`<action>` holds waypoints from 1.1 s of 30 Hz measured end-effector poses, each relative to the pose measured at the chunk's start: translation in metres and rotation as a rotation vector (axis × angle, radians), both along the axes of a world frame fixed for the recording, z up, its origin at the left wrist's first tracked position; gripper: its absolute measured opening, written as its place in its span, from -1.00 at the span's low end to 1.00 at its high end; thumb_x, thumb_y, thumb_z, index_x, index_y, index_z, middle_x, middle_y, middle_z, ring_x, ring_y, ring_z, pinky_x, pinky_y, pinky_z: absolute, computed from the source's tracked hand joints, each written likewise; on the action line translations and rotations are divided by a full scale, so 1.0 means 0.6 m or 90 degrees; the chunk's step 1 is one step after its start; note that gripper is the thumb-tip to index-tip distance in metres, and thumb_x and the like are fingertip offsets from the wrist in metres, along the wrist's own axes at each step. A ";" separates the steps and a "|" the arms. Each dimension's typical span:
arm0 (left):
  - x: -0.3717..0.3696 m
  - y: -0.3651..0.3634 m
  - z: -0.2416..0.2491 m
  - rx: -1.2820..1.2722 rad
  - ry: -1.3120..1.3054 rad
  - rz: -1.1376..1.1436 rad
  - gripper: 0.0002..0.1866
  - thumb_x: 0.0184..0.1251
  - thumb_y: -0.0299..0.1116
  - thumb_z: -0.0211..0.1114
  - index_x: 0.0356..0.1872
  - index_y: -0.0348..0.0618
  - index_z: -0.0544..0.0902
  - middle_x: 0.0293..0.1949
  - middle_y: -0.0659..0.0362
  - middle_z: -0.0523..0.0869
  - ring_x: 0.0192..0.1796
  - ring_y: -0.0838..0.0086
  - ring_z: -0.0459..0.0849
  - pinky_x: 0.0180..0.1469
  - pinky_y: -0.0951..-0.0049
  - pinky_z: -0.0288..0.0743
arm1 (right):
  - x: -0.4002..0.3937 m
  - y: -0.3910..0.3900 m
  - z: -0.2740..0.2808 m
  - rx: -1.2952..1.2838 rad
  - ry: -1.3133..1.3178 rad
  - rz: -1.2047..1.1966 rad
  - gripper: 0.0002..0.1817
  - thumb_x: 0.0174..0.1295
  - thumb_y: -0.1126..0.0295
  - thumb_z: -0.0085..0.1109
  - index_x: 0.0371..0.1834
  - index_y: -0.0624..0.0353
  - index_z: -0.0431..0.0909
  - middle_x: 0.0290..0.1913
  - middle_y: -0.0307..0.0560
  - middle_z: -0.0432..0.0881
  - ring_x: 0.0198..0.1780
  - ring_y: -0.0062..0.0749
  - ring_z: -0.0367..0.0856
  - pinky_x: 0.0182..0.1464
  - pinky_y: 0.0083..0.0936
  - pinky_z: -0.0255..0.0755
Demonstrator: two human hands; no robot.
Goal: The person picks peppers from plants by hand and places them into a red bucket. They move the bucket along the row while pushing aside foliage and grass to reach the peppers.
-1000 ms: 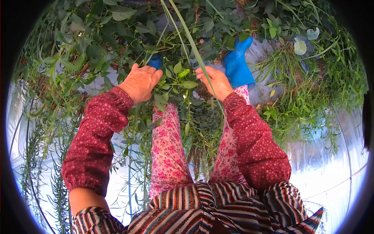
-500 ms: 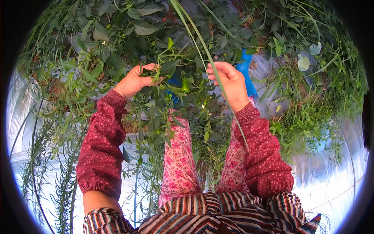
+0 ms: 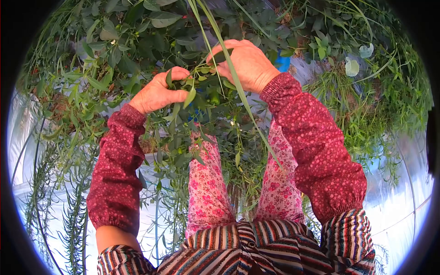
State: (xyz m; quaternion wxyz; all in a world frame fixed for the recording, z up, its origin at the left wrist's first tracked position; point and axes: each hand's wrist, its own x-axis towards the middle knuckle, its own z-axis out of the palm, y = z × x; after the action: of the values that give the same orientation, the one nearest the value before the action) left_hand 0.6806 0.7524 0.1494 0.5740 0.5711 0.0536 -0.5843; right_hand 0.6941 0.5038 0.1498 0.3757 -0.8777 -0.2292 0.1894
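Note:
My left hand pinches leafy stems of a pepper plant between thumb and fingers. Close by on the right, my right hand has its fingers curled on a leaf and stem of the same plant. A green pepper hangs just below and between the two hands. One long grass blade crosses in front of my right hand. Both forearms wear red floral sleeves.
Dense foliage spreads ahead and to both sides. Blue footwear shows behind my right hand, partly hidden. Silvery plastic sheeting lies at the right. Tall weeds stand at the left.
My right hand has moved left and forward, from open beside the plant to closed on its leaf and stem. My left hand has shifted slightly, still on the plant.

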 end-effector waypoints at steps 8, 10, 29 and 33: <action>0.008 -0.028 -0.006 0.038 -0.026 -0.040 -0.75 0.25 -0.31 0.28 -0.12 -0.19 0.56 -0.20 0.31 0.53 -0.17 0.63 0.47 -0.02 0.51 0.37 | 0.018 -0.047 0.052 -0.062 0.353 0.099 -0.61 0.12 0.05 0.13 -0.45 0.22 0.62 -0.44 0.08 0.62 -0.31 0.01 0.60 -0.23 -0.15 0.47; 0.005 -0.032 0.001 0.072 -0.097 -0.104 -0.76 0.28 -0.30 0.25 -0.12 -0.20 0.55 -0.23 0.31 0.57 -0.19 0.65 0.47 -0.03 0.54 0.37 | 0.024 -0.070 0.045 -0.381 0.280 0.139 -0.62 0.15 0.10 0.11 -0.45 0.26 0.59 -0.42 0.10 0.62 -0.29 0.04 0.59 -0.21 -0.17 0.47; 0.022 -0.135 0.102 0.159 -0.769 -0.202 -0.48 -0.03 -0.51 0.30 0.07 -0.20 0.47 0.01 0.08 0.55 -0.07 0.25 0.59 -0.02 0.38 0.51 | -0.135 -0.036 0.055 0.411 0.942 -0.452 -0.74 0.34 0.30 -0.01 0.01 0.15 0.46 -0.36 -0.35 0.50 -0.37 -0.68 0.42 -0.33 -0.67 0.38; -0.046 -0.162 0.156 0.075 -0.631 -0.425 -0.56 0.04 -0.43 0.16 0.03 -0.22 0.46 -0.18 0.05 0.57 -0.25 0.24 0.61 -0.23 0.29 0.53 | -0.181 -0.031 0.102 0.432 0.789 -0.348 -0.82 0.33 0.33 -0.02 -0.17 0.14 0.54 -0.49 -0.32 0.52 -0.48 -0.65 0.43 -0.42 -0.63 0.37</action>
State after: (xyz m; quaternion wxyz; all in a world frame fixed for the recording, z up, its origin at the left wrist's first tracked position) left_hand 0.6529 0.6554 0.2430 0.2834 0.7922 -0.3705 -0.3934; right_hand 0.5857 0.4852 0.2111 0.7190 -0.4724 0.2039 0.4672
